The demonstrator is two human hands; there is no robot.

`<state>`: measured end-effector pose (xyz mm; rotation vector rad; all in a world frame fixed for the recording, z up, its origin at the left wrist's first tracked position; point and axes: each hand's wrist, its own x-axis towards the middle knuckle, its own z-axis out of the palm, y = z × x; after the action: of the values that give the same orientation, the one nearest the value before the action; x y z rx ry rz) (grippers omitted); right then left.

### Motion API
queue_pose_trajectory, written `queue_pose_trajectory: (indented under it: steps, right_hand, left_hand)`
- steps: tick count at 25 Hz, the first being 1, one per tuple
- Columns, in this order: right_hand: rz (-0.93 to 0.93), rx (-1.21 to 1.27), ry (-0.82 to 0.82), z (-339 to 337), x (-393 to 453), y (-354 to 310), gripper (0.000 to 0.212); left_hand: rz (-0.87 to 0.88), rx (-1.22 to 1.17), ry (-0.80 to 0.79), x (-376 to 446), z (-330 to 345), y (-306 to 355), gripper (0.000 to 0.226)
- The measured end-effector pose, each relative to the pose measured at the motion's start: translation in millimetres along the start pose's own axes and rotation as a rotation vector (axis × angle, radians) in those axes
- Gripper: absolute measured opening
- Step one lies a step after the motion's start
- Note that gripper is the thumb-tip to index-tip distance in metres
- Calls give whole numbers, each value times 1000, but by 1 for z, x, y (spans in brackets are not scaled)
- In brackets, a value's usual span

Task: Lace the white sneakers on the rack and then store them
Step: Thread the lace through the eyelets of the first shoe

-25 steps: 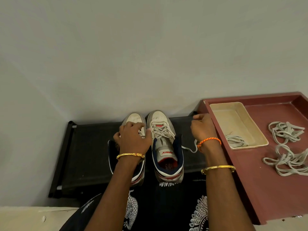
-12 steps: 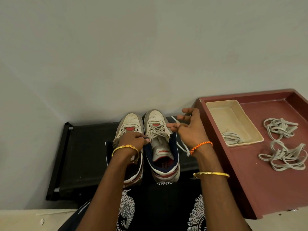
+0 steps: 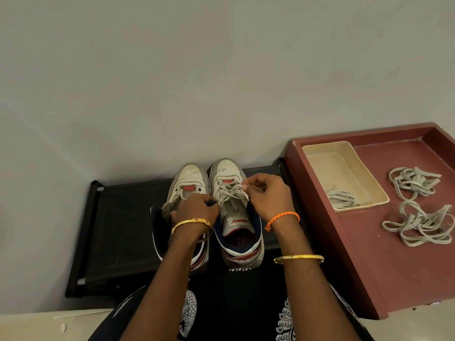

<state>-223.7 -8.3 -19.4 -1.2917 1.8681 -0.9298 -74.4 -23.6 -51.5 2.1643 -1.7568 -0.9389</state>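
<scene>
Two sneakers sit side by side on the black rack [image 3: 118, 230], toes to the wall. The right hand [image 3: 268, 196] pinches a lace end [image 3: 253, 187] over the right sneaker [image 3: 230, 183], already criss-crossed. The left hand [image 3: 195, 207] curls over the left sneaker [image 3: 190, 175] near its collar; what its grip holds, I cannot tell. Lacing is under way, I judge. Next, the pinched end needs threading or tightening.
</scene>
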Motion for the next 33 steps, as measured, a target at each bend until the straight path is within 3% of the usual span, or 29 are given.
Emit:
queue_pose_trajectory:
  steps: [4,12,17,22,26,30,33]
  right_hand:
    - [-45,-274,-55,12,-6,4,8]
    - [15,-140,-128,18,-3,9,7]
    - [-25,-194,-112,34,-4,9,8]
    - [-60,-370,-65,47,-11,3,13]
    - [-33,-367,-50,49,-10,2,12]
    - [2,-285,-65,52,-8,3,11]
    - [41,-258,-39,53,-7,5,9]
  left_hand:
    - [-40,-106,-26,6,-5,-2,19]
    - [-25,33,-137,15,-12,-3,27]
    - [-73,-278,-50,8,-10,-6,22]
    - [-68,-412,-37,0,-12,-3,22]
    - [-11,-388,-116,-2,-18,-5,23]
    - [-70,-405,-196,5,-24,-6,28]
    - [87,-273,-129,11,-21,-4,22]
